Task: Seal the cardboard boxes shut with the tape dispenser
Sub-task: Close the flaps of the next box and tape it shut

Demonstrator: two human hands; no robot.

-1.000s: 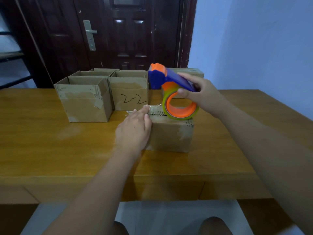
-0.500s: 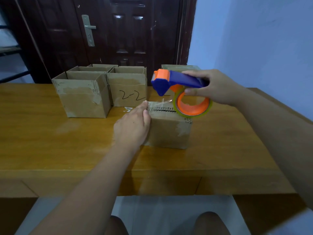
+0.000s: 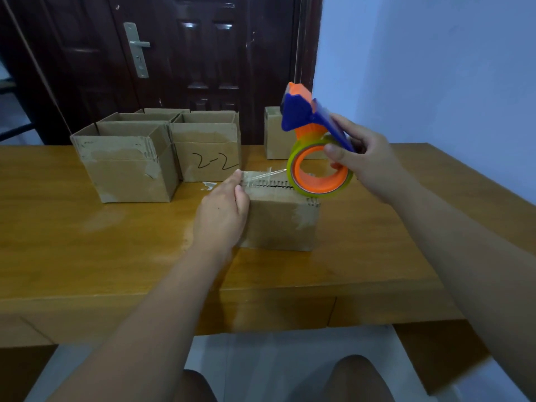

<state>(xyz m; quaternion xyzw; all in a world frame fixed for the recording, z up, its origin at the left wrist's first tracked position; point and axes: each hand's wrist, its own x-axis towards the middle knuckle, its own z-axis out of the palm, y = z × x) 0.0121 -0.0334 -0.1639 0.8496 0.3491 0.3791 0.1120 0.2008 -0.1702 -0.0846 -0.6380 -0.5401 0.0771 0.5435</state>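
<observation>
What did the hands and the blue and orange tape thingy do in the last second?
The right hand tipped the blue and orange tape dispenser from flat to nose up, its roll resting on the small closed cardboard box. The left hand kept pressing the end of the clear tape at the box's left edge. The open cardboard boxes behind stayed put.

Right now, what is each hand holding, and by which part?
The right hand grips the blue-and-orange tape dispenser by its blue handle. The left hand presses the clear tape end against the closed brown cardboard box.
</observation>
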